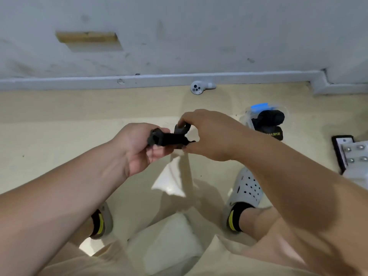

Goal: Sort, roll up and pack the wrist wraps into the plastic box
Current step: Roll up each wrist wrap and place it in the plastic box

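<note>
Beige floor (59,140); wrap (171,139) in left hand (137,148), right hand (211,134) (fingers (159,154) curled)

Matt black cloth wrap (171,138), clear plastic box (247,118)

1 white handheld controller (200,88), on beige floor (59,136), just beside grey baseboard (159,79). 1 wooden block (87,37), on grey wall (219,26). 2 grey clogs (247,189), with black-and-yellow socks (236,218). 1 black-edged plate (352,154), 4 metal bolts, far right.
</note>
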